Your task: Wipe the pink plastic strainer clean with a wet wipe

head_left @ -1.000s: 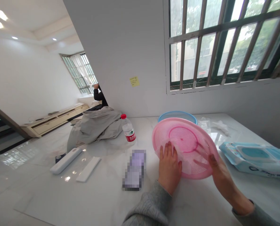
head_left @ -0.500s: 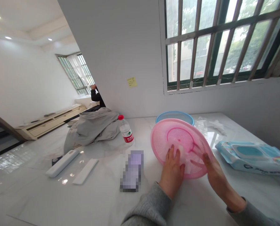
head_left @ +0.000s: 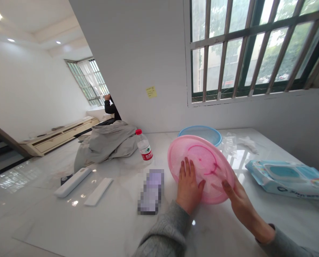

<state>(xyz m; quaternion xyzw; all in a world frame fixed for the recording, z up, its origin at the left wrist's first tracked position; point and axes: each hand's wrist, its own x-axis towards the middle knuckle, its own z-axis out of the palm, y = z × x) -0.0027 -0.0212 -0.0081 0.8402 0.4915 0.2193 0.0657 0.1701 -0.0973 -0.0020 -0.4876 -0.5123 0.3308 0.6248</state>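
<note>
The pink plastic basket (head_left: pixel 200 167) stands tilted on its edge between the 2 hands. The left hand (head_left: pixel 188 184) is open, with 5 fingers spread flat on its front face. The right hand (head_left: pixel 239 200) holds the right rim; its thumb (head_left: pixel 227 186) lies on the mesh, and I cannot tell how tight the grip is. Under them is a white marble counter (head_left: pixel 68 225), with a blue basket (head_left: pixel 199 131) behind and a wet wipes pack (head_left: pixel 285 178) at right. Far off, a person (head_left: pixel 109 106) stands at a barred window (head_left: pixel 85 82).
</note>
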